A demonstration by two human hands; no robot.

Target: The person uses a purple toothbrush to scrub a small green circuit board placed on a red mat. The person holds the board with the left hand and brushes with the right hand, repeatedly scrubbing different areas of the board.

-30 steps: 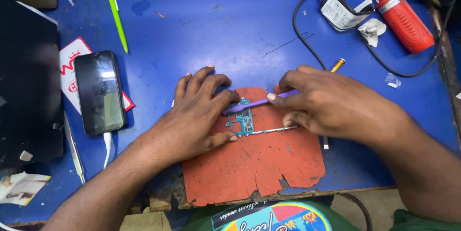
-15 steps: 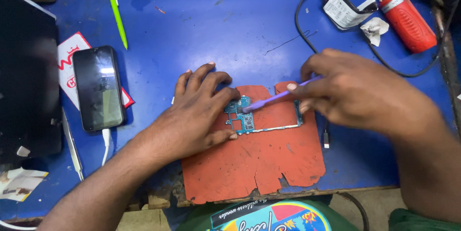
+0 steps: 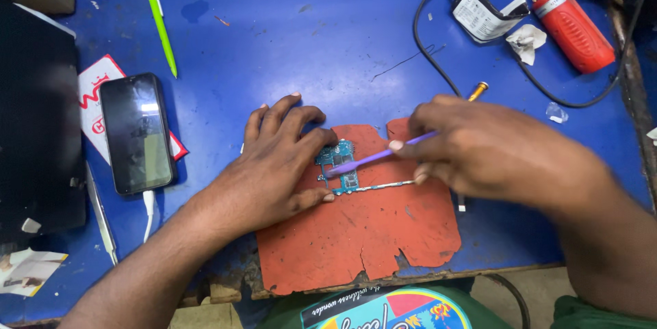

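The board (image 3: 340,165) lay on the upper part of the red mat (image 3: 363,233), near the front edge of the blue counter (image 3: 287,35). My left hand (image 3: 274,165) pressed flat on the mat with spread fingers, fingertips touching the board's left side, thumb at its lower edge. My right hand (image 3: 493,151) was closed around a purple tool (image 3: 373,159), its tip resting on the board. A phone (image 3: 137,132) lay face up well to the left, a green pen (image 3: 161,28) beyond it. At the far right stood a red torch (image 3: 573,28) beside a black cable (image 3: 438,69) and a crumpled paper (image 3: 525,40).
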